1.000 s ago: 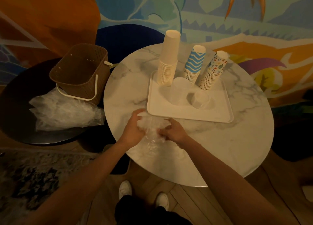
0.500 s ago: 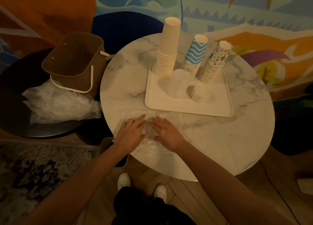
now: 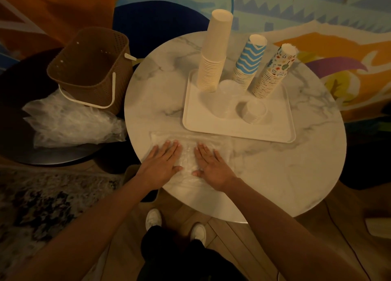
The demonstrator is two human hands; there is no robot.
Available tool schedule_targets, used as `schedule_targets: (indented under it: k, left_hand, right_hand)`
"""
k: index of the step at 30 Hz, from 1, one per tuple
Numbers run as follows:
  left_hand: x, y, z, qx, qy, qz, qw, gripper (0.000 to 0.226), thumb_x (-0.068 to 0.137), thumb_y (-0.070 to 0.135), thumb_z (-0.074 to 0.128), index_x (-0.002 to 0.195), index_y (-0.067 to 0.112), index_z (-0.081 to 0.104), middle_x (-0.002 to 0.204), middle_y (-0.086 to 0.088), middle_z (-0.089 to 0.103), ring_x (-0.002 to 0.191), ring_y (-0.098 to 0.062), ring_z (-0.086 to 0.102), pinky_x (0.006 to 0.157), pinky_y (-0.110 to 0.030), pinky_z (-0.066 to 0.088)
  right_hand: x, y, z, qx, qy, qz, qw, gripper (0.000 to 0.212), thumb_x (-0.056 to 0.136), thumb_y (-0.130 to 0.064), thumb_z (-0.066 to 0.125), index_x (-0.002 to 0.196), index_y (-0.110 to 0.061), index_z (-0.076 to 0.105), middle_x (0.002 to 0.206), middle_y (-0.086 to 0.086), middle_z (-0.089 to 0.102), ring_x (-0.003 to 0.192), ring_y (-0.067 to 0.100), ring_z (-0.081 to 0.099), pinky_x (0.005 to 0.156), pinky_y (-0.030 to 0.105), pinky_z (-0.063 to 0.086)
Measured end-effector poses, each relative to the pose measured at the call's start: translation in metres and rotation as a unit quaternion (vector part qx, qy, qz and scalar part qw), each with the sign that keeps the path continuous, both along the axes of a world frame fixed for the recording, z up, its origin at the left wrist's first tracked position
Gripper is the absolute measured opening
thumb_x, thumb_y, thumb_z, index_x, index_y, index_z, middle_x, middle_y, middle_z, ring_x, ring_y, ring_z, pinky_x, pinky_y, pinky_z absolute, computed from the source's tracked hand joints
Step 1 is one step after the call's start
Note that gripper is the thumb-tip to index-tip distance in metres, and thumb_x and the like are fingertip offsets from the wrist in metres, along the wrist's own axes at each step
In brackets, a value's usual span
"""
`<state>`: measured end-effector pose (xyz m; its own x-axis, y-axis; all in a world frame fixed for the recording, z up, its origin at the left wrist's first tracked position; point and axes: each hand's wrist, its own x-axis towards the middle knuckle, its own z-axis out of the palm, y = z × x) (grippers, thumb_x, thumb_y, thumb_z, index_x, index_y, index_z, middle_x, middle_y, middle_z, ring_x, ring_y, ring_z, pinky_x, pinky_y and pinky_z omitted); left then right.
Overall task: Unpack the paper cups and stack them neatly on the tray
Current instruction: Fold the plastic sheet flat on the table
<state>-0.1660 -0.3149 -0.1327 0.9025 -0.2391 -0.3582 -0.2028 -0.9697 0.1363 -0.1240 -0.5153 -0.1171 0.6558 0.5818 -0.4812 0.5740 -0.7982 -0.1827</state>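
A white tray (image 3: 203, 124) sits on the round marble table (image 3: 285, 170). On it stand three upside-down stacks: plain cream cups (image 3: 215, 50), blue zigzag cups (image 3: 249, 60) and cups with small coloured prints (image 3: 275, 71). In front of them are a tall clear cup stack (image 3: 227, 98) and a short clear one (image 3: 254, 111). A clear plastic wrapper (image 3: 188, 158) lies flat on the table near the front edge. My left hand (image 3: 161, 164) and my right hand (image 3: 211, 166) press flat on it, fingers straight, side by side.
A brown woven basket (image 3: 88, 67) with a white handle stands on a dark round side table (image 3: 25, 141) to the left. Crumpled clear plastic bags (image 3: 69, 122) lie beside it. A patterned rug (image 3: 42, 200) covers the floor at lower left; my white shoes (image 3: 154, 218) show below.
Both hands held the wrapper bunched up a second ago; they have spread it out and now lie flat on it, a little further apart.
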Motion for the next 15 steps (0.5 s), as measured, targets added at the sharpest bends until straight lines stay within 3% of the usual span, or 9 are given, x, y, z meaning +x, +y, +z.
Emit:
schedule_targets:
  k: [2,4,9,13,15]
  left_hand:
    - [0.001,-0.001,0.003,-0.006,0.005,0.007,1.000,0.081,0.083,0.065,-0.005,0.150,0.018,-0.011,0.158,0.001,-0.014,0.146,-0.018,-0.011,0.117,-0.041,-0.003]
    - [0.003,-0.001,0.005,-0.038,0.006,0.026,0.999,0.070,0.096,0.056,0.020,0.151,0.020,-0.006,0.159,0.003,-0.009,0.146,-0.017,-0.008,0.118,-0.040,-0.001]
    - [0.003,-0.001,0.012,-0.142,-0.031,0.062,0.987,0.066,0.096,0.046,0.043,0.150,0.020,0.016,0.159,0.002,0.012,0.146,-0.018,0.005,0.118,-0.036,0.007]
    - [0.005,0.000,0.017,-0.222,-0.097,0.092,0.966,0.058,0.095,0.036,0.052,0.144,0.012,0.034,0.152,-0.007,0.031,0.144,-0.024,0.019,0.116,-0.034,0.014]
    - [0.006,0.003,0.022,-0.250,-0.127,0.119,0.952,0.052,0.094,0.029,0.056,0.140,0.010,0.042,0.147,-0.011,0.039,0.141,-0.027,0.026,0.114,-0.031,0.017]
  right_hand:
    - [0.000,0.001,0.001,0.012,-0.001,-0.007,1.000,0.074,0.098,-0.047,0.030,0.149,-0.011,-0.011,0.157,0.005,-0.019,0.145,0.014,-0.016,0.117,0.036,-0.010]
    - [0.002,0.001,0.004,0.028,0.000,-0.020,0.999,0.075,0.097,-0.047,0.036,0.150,-0.013,-0.005,0.159,0.003,-0.012,0.146,0.014,-0.011,0.117,0.035,-0.006]
    - [0.011,0.002,0.019,0.098,-0.045,-0.044,0.993,0.068,0.090,-0.048,0.051,0.148,-0.022,0.026,0.155,0.001,0.024,0.143,0.018,0.018,0.116,0.038,0.006]
    - [0.019,0.011,0.033,0.218,-0.137,-0.104,0.961,0.043,0.086,-0.049,0.056,0.121,-0.026,0.061,0.121,-0.002,0.060,0.116,0.022,0.048,0.095,0.040,0.035]
    - [0.024,0.020,0.039,0.265,-0.161,-0.143,0.940,0.027,0.087,-0.038,0.061,0.109,-0.023,0.067,0.108,-0.001,0.064,0.106,0.023,0.050,0.084,0.036,0.036]
